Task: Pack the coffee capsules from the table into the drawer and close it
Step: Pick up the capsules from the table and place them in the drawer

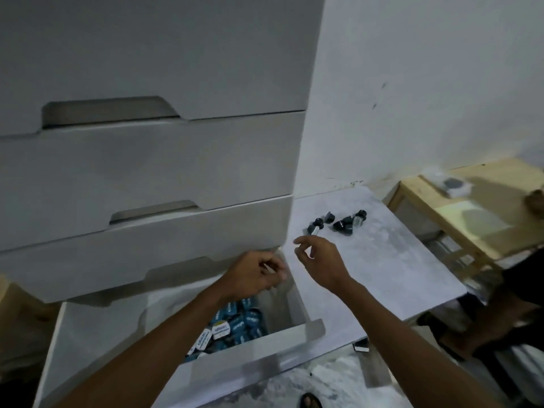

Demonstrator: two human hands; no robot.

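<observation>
Left hand curled over the open drawer, grip unclear; right hand empty, fingers spread.

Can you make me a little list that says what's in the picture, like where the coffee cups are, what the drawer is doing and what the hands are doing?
place: white drawer cabinet beside a pale table
drawer: bottom one, pulled open
in the drawer: many blue and white capsules
on the table: a small cluster of dark capsules, apart from both hands
left hand: fingers curled, over the open drawer; cannot tell if it holds anything
right hand: open, over the table, reaching toward the dark capsules
task left: table capsules not yet packed
</observation>
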